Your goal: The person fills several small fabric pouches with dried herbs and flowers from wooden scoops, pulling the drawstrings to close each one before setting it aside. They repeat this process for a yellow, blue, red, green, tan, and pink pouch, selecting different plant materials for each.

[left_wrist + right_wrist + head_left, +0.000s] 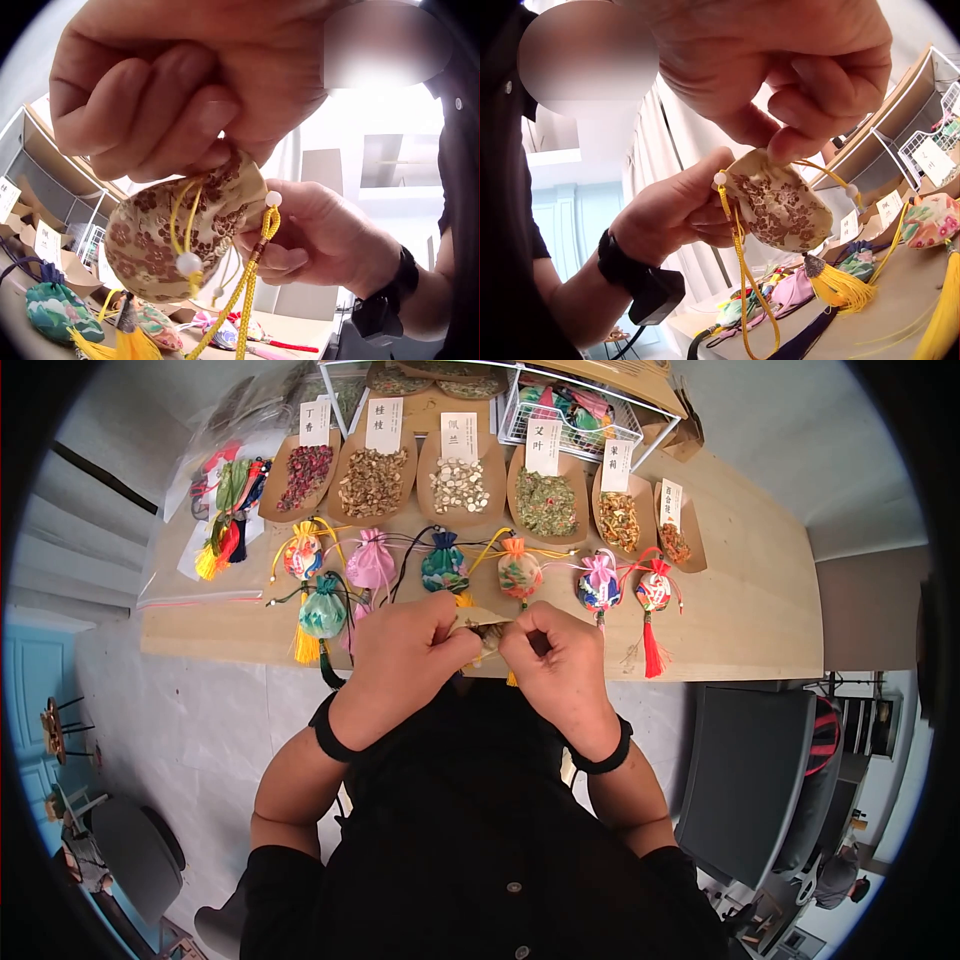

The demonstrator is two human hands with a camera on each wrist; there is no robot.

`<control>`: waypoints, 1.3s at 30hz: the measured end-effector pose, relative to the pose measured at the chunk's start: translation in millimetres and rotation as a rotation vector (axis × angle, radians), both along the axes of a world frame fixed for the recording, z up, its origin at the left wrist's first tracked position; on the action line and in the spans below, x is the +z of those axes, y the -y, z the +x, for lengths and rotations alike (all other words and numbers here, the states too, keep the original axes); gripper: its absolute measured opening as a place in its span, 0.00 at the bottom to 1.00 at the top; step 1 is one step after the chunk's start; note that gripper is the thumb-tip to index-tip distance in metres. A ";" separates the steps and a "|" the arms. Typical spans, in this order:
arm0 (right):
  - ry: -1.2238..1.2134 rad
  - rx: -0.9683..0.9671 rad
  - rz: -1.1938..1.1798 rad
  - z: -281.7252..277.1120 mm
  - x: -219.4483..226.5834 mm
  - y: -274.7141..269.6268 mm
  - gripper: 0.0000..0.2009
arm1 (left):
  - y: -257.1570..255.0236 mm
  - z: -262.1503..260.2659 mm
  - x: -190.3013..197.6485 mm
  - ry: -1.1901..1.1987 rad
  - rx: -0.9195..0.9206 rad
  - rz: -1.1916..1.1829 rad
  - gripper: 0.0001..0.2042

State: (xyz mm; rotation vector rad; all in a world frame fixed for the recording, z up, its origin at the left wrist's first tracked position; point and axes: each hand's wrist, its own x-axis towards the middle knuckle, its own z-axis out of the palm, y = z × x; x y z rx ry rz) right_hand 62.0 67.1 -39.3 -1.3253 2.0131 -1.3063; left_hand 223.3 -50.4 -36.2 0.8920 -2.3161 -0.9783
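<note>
Across the table (750, 605) sit paper trays (462, 518) of dried herbs, with small bright bags (322, 615) lying nearer the person. Over the near edge, the left hand (405, 658) and right hand (562, 668) are close together — fingers curled, each pinching the top of a gold flowered pouch (780, 210) held up between them. Below it hangs a yellow tassel (841, 289); by its top, yellow cord (256, 259) — and a white bead (274, 199).

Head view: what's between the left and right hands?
The gold flowered pouch, held near its mouth by the left hand and right hand. The head view shows only part of it; both wrist views show its body.
</note>
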 end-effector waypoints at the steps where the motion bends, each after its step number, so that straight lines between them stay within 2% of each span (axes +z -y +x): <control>1: 0.044 -0.011 0.031 -0.4 0.1 1.5 0.05 | -3.2 -1.9 -0.1 -0.007 0.014 -0.009 0.15; 2: 0.088 -0.022 0.061 -0.9 0.2 3.2 0.05 | -5.3 -3.5 -0.1 -0.013 0.026 -0.020 0.14; 5: 0.024 -0.011 0.196 -3.6 1.1 5.8 0.10 | -8.2 -7.8 -2.0 -0.035 -0.006 -0.032 0.14; 11: -0.165 -0.036 0.233 -0.8 -1.0 7.7 0.13 | -8.1 -6.3 -1.2 -0.041 0.026 -0.178 0.14; 14: -0.172 -0.036 0.221 6.4 9.1 3.6 0.16 | -0.4 5.4 5.9 0.066 0.028 -0.199 0.15; 17: -0.185 -0.042 0.167 9.5 10.9 1.8 0.18 | 5.3 12.5 5.9 0.044 0.009 -0.012 0.16; 20: -0.053 -0.045 0.162 7.8 7.2 -0.2 0.18 | 4.2 10.3 2.0 -0.041 -0.033 0.220 0.15; 24: 0.065 -0.042 0.052 1.9 14.9 -0.6 0.19 | 17.7 7.7 -2.6 -0.071 -0.092 0.332 0.17; 28: -0.157 0.028 -0.406 0.5 28.6 -5.2 0.15 | 34.1 6.5 2.0 -0.114 -0.102 0.408 0.20; 31: -0.287 0.252 -0.467 1.1 44.8 -3.5 0.16 | 40.6 9.4 6.1 -0.107 -0.128 0.417 0.20; 36: -0.384 0.329 -0.237 12.3 45.4 12.9 0.15 | 45.2 15.3 10.7 -0.137 -0.165 0.483 0.20; 39: -0.504 0.409 -0.292 11.9 29.7 24.2 0.11 | 47.5 20.0 11.2 -0.175 -0.180 0.544 0.19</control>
